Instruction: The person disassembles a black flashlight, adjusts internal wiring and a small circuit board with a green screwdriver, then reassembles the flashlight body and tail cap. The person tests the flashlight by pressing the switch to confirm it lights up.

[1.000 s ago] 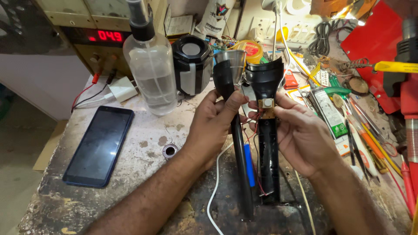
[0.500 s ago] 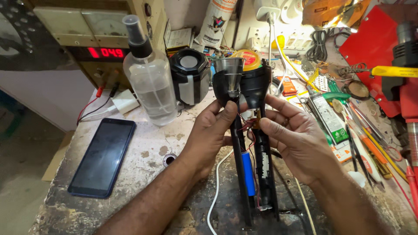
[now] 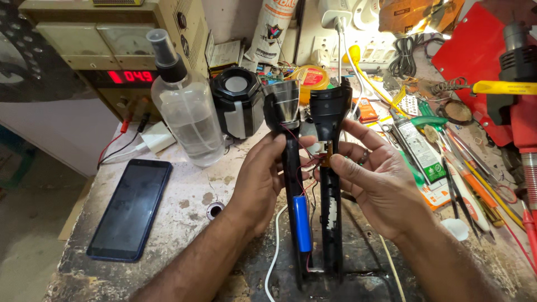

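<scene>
A dark phone (image 3: 130, 208) lies flat at the left of my bench (image 3: 184, 193), with a clear spray bottle (image 3: 186, 112) and a black speaker (image 3: 239, 106) standing behind it. My left hand (image 3: 262, 179) has its grip closed around the torch half (image 3: 290, 168) that carries the reflector and a blue battery (image 3: 302, 222). Just beside it, my right hand (image 3: 380, 179) holds the other black shell half (image 3: 331, 184), thumb and fingers pinching a small switch board (image 3: 321, 150) at its neck. Both halves stand upright, bases on the bench. Tools lie scattered at the right.
</scene>
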